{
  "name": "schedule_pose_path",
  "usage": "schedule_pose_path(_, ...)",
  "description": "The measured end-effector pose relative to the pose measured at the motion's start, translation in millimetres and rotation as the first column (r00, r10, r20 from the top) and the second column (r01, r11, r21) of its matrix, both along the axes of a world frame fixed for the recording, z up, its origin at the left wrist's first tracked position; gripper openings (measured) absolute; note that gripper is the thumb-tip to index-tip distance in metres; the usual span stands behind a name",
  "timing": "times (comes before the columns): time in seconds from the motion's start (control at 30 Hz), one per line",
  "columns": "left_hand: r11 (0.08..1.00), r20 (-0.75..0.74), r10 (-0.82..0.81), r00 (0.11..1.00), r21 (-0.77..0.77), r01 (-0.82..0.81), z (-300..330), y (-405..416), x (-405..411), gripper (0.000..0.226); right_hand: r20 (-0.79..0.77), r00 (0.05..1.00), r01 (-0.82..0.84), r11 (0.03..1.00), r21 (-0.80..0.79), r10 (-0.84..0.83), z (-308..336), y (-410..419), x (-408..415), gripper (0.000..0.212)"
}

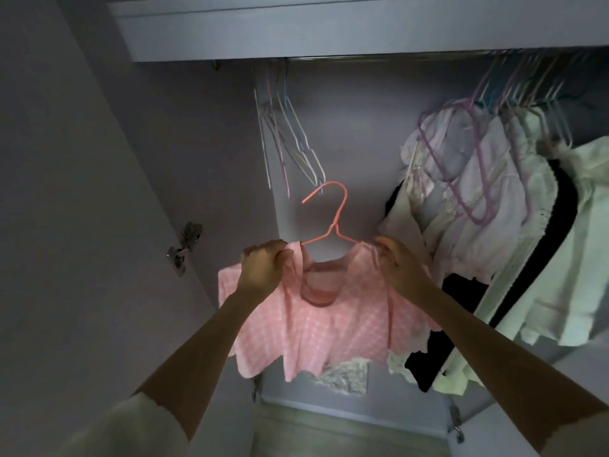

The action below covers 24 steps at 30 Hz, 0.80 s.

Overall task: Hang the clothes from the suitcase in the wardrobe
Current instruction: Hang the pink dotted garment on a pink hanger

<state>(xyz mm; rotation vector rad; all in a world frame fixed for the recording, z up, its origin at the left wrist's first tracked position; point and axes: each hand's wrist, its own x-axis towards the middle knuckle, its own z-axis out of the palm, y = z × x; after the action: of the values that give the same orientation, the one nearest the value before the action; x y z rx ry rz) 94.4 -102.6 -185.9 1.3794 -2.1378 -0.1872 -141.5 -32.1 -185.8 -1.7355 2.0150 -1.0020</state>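
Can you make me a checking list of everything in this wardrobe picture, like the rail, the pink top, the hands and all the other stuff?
Surface: rail runs under the shelf; the stretch above the pink top is bare.
Job's things: pink top is on an orange hanger, hook not yet on the rail.
Clutter: empty hangers hang at left; hung clothes crowd the right.
Grippers: left hand and right hand each grip a shoulder of the top.
Cables: nothing seen.
Surroundings: wardrobe door stands open, with a metal hinge; light is dim.
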Motion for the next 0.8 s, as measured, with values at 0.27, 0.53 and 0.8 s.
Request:
schedule_pose_path(0.27, 0.950, 0.089, 0.214, 0.973, 0.211, -0.228, -4, -7, -11, 0.053, -0.318, 0.947, 0.033, 0.974, 0.224, 0.041, -18, 18, -39, 0.031)
schedule_pose_path(0.53, 0.875, 0.007, 0.104, 0.995, 0.475, -0.095, -22, -12, -50, 0.043, -0.554, 0.832, 0.172, 0.930, 0.325, 0.040, -22, 46, -54, 0.034)
schedule_pose_path(0.8, 0.953, -0.084, -0.103, 0.991, 0.279, 0.122, 15, -4, -90, 0.037, -0.337, 0.919, 0.310, 0.902, 0.300, -0.204, 12, 29, -52, 0.040)
